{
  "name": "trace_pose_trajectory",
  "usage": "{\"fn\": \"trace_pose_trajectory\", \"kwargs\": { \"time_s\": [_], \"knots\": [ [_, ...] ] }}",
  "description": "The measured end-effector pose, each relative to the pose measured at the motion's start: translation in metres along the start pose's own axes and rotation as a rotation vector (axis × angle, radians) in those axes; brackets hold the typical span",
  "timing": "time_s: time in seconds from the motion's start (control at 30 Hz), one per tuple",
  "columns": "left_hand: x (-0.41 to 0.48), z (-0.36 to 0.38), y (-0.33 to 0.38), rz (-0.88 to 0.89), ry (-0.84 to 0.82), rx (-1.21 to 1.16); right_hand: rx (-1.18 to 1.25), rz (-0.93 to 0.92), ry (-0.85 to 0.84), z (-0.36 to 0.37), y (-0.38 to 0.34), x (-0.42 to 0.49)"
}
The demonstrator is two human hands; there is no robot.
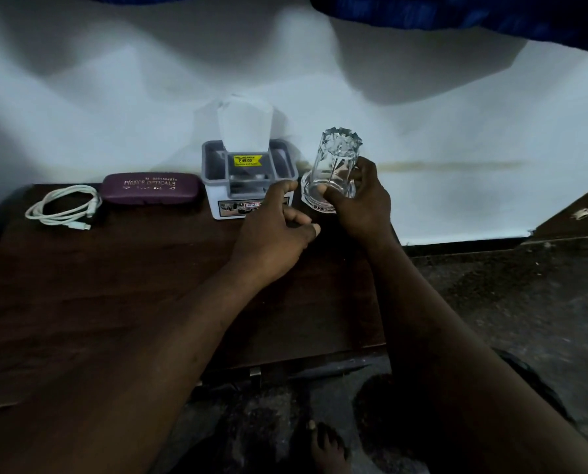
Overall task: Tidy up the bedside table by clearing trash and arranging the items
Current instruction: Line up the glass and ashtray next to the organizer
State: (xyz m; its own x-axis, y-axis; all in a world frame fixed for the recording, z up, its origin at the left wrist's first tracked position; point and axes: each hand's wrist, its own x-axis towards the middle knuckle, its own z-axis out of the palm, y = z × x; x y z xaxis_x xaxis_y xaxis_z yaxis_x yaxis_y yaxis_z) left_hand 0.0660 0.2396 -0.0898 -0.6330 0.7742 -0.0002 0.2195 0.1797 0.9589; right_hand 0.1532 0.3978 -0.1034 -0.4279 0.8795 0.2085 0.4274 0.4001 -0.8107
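Right hand (361, 196) grips the inverted glass (338, 155) on a coaster (306, 192); left hand (275, 230) hangs loosely curled, empty. A careless nudge could topple it.

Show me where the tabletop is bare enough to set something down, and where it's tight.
Bare: the broad front of the table, from the near edge up to the cable and spectacle case, left of the left hand. Tight: the back right corner, where the tissue box, left hand, clear dish and the right hand gripping the glass crowd together.
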Motion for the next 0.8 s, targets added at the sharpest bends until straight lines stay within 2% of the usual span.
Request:
{"fn": "trace_pose_trajectory", "kwargs": {
  "time_s": [0.2, 0.47, 0.63, 0.8],
  "knots": [
    [0.0, -0.002, -0.001, 0.008, 0.002, 0.01, -0.167, -0.054, -0.055, 0.002, 0.003, -0.007],
    [-0.003, -0.003, -0.002, 0.014, -0.004, 0.032, -0.178, -0.039, -0.195, -0.007, 0.002, 0.001],
    [-0.004, -0.004, 0.001, 0.026, -0.014, 0.04, -0.13, -0.051, -0.154, -0.008, -0.001, -0.005],
    [-0.017, -0.01, 0.011, 0.101, -0.005, 0.152, -0.159, 0.037, -0.103, -0.023, -0.018, -0.01]
  ]
}}
